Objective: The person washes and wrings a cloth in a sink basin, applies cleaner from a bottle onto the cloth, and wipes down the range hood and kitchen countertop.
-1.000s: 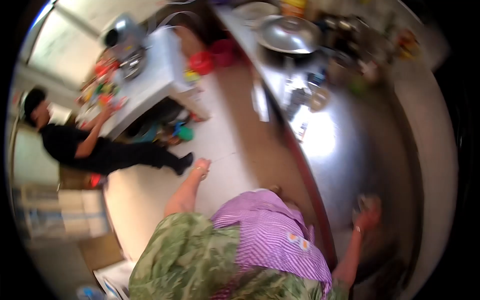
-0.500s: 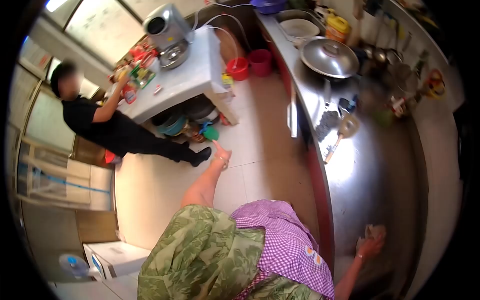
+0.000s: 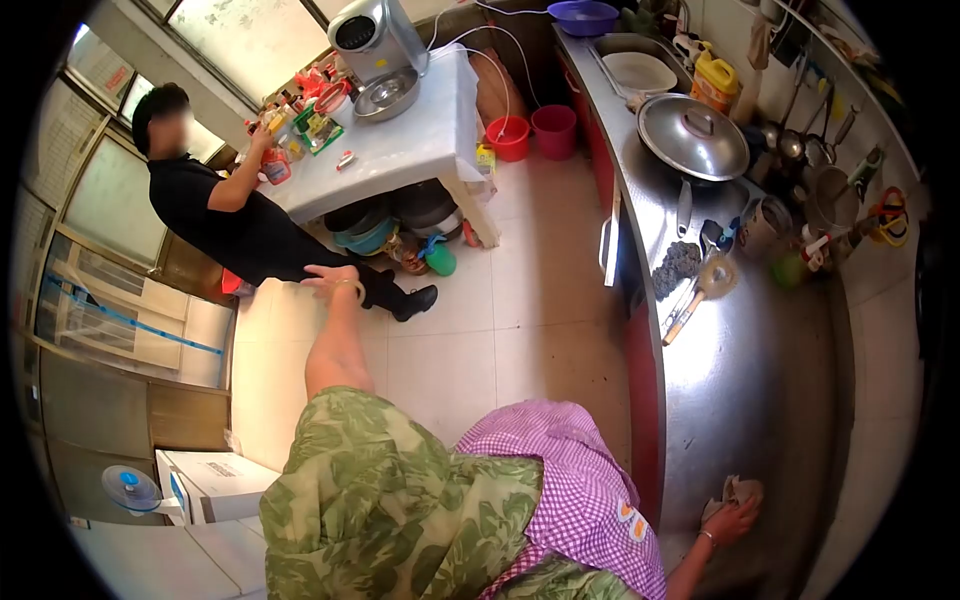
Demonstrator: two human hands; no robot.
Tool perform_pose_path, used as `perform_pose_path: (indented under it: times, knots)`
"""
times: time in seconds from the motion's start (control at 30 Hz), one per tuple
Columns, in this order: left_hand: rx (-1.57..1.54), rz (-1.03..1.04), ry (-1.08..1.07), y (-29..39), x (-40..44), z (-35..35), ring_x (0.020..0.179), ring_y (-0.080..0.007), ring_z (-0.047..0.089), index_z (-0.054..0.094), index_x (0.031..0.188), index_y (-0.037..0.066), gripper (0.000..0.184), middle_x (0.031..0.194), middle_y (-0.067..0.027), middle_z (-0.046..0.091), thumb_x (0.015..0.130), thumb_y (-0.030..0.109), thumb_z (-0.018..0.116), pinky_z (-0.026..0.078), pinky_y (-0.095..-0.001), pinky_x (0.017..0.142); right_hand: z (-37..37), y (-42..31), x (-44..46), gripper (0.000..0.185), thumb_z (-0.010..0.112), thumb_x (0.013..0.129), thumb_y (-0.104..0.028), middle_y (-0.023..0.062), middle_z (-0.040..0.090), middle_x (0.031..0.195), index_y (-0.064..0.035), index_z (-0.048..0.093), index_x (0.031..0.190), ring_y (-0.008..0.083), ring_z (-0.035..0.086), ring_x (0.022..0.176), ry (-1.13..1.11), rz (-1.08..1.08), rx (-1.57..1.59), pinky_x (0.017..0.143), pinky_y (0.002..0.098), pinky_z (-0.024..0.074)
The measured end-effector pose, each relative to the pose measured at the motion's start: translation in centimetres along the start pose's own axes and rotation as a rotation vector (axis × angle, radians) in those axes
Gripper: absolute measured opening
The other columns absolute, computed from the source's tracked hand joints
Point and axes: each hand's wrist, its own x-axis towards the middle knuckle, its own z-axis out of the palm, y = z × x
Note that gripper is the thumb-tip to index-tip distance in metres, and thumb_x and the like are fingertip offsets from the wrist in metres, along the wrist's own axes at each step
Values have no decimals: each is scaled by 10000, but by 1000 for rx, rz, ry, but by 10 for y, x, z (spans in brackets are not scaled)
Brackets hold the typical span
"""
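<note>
My right hand (image 3: 732, 524) presses a pale, crumpled cloth (image 3: 738, 491) onto the steel countertop (image 3: 745, 400) at the lower right. Out to the left, away from the counter, my left hand (image 3: 334, 281) hangs in the air with fingers stretched and nothing in them; a bangle circles its wrist. Farther up the counter lie a dark steel-wool scourer (image 3: 676, 268) and a brush with a wooden handle (image 3: 713, 280). Behind them sits a pan with a domed metal lid (image 3: 690, 135).
A person in black (image 3: 215, 200) stands at a covered table (image 3: 410, 150) holding bottles, a steel bowl (image 3: 388, 95) and a silver appliance (image 3: 378, 40). Red buckets (image 3: 508, 138) stand on the floor. Ladles (image 3: 792, 145) hang along the wall. A fan (image 3: 132, 487) stands by a white box (image 3: 220, 480).
My left arm has swung left and slightly up in view. The right hand and cloth have shifted slightly down and left. The view itself has also shifted.
</note>
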Motion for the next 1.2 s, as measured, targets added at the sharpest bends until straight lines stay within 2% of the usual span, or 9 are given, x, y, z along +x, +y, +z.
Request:
perform_pose_path:
  times: [0.1, 0.17, 0.23, 0.4, 0.6, 0.73, 0.8, 1.03, 1.2]
  knots:
    - [142, 60, 72, -37, 45, 26, 1421, -446, 282, 164, 1528, 52, 958, 1590, -208, 191, 738, 307, 643, 253, -508, 1171, 35, 22, 14, 454, 597, 836, -121, 167, 601, 1295, -99, 595, 1289, 368, 561, 1179, 178, -202, 394, 1013, 461, 445]
    - [62, 323, -675, -64, 102, 62, 1299, -316, 462, 474, 1403, 30, 673, 1472, -180, 445, 815, 316, 633, 343, -419, 1102, 32, 19, 7, 447, 593, 805, -96, 195, 598, 1283, -64, 610, 1251, 380, 550, 1189, 176, -105, 276, 1018, 464, 445]
    - [-439, 325, -826, -96, 95, 147, 1015, -289, 609, 530, 1371, 42, 556, 1328, -135, 595, 908, 343, 598, 490, -487, 803, 10, 8, -1, 473, 609, 766, -68, 211, 600, 1245, -68, 609, 1239, 393, 558, 1166, 215, -121, 238, 1000, 467, 456]
    - [110, 280, -1128, -79, -86, 214, 530, -235, 570, 624, 1122, 74, 334, 691, -50, 487, 917, 338, 617, 404, -379, 440, 14, 9, 4, 546, 680, 742, -130, 176, 555, 1260, -170, 587, 1279, 384, 521, 1158, 228, 0, 173, 983, 485, 437]
    - [154, 1639, -1112, -81, -307, 209, 787, -273, 694, 627, 1192, 6, 399, 973, -160, 712, 900, 277, 640, 551, -389, 730, 24, -45, -20, 508, 671, 743, -165, 127, 516, 1345, -234, 626, 1244, 364, 484, 1186, -11, 130, 338, 959, 524, 422]
    - [-72, 1456, -1462, -78, -460, 97, 870, -328, 669, 619, 1131, -22, 320, 980, -188, 690, 900, 198, 645, 530, -388, 803, -8, -146, -27, 497, 652, 722, -151, 113, 519, 1341, -260, 654, 1207, 331, 461, 1209, 100, -273, 406, 925, 522, 424]
    - [-239, 1846, -1194, -66, -505, 62, 874, -315, 647, 579, 1142, -15, 324, 969, -176, 662, 909, 198, 654, 507, -391, 790, -8, -133, -4, 502, 646, 714, -132, 113, 537, 1308, -263, 659, 1199, 334, 479, 1176, 158, -400, 358, 917, 502, 434]
    - [-234, 1753, -986, -5, -568, 56, 871, -343, 629, 494, 1177, 12, 426, 935, -160, 630, 906, 289, 669, 480, -453, 753, -20, -78, 39, 431, 584, 735, -67, 114, 614, 1142, -215, 703, 1121, 346, 561, 987, -72, -60, 626, 823, 447, 488]
    - [-146, 1755, -776, 8, -592, 76, 891, -412, 633, 504, 1139, 44, 376, 1002, -190, 647, 868, 251, 663, 484, -501, 764, 7, -209, 1, 478, 563, 746, -69, 80, 587, 1215, -263, 683, 1166, 328, 541, 1075, 132, -515, 684, 872, 494, 444]
